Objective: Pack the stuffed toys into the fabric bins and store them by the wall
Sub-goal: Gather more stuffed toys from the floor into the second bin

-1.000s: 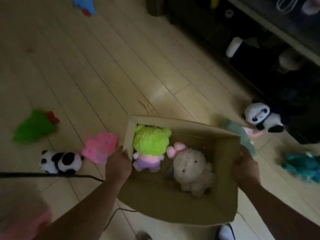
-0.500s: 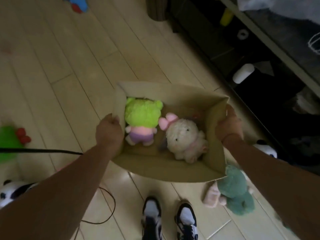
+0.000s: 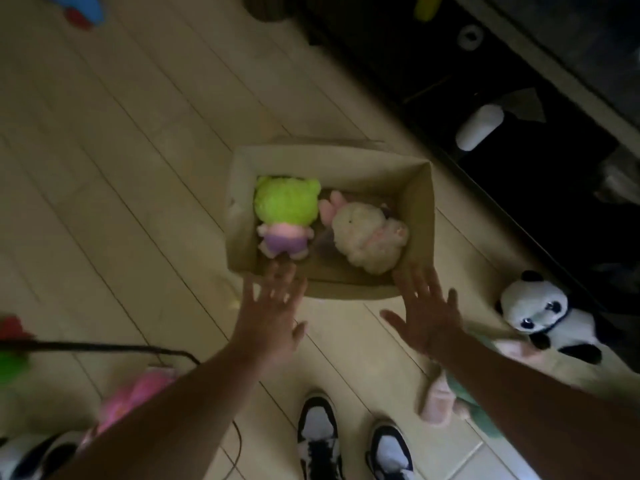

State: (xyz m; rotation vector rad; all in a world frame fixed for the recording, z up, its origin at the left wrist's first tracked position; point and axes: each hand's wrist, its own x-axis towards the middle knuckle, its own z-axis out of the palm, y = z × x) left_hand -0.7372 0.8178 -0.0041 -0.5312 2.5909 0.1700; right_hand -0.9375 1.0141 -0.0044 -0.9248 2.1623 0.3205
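Note:
A tan fabric bin (image 3: 420,209) rests on the wood floor beside the dark shelf unit. Inside it lie a lime-green stuffed toy (image 3: 286,206) with a purple body and a cream stuffed toy (image 3: 367,237) with pink ears. My left hand (image 3: 272,313) hovers just short of the bin's near-left corner, fingers spread, holding nothing. My right hand (image 3: 424,310) is spread at the near-right corner, also with nothing in it. A panda toy (image 3: 540,313) sits on the floor to the right. A teal and pink toy (image 3: 446,400) lies partly under my right forearm.
A dark shelf unit (image 3: 519,98) runs along the right. On the left lie a pink toy (image 3: 138,396), a green and red toy (image 3: 10,362) and a second panda (image 3: 20,455). A black cable (image 3: 104,348) crosses the floor. A blue toy (image 3: 83,8) lies far off; my shoes (image 3: 318,441) are below.
The bin was held up by its two sides; now it sits on the floor nearer the shelf unit. Both hands have let go and opened.

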